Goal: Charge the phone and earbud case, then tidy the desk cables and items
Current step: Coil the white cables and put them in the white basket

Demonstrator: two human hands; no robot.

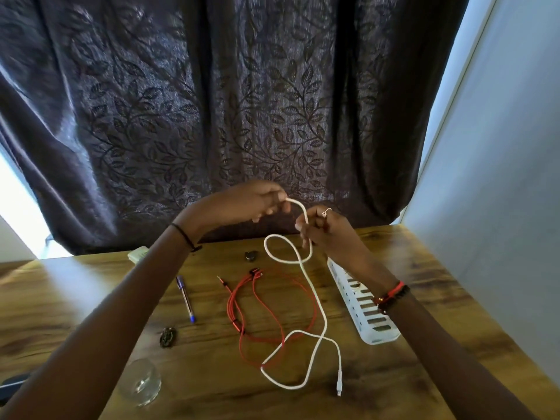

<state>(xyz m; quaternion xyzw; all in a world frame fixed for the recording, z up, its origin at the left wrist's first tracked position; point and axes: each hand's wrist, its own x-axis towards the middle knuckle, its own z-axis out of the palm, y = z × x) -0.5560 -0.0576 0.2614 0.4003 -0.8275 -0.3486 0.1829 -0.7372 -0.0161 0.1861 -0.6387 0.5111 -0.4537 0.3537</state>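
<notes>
White cable (317,298) is lifted at its upper end above the wooden surface (439,313), held between both hands in front of a dark leaf-patterned curtain (212,101). The left grip (260,204) is clenched on it, fingers curled so that the stretch inside them is hidden. A short arc of cable bridges across to the right grip (327,231), which is also closed round it and wears a ring (325,212). Below the right grip the cable hangs in a small loop, then drops to the surface, crosses over the red cable (231,307), winds in an S and ends in a plug (338,386) near the front edge.

The red cable lies in loose loops at the middle of the surface, its several connector tips pointing toward the back. A blue pen (185,298) lies to its left, and a small dark object (167,337) sits nearer the front, too blurred to identify. A clear glass (141,383) stands at the front left. A white slotted tray (363,316) lies along the right side, partly under the right wrist with its red and dark bracelets (391,295). A small dark round item (251,256) sits toward the back.
</notes>
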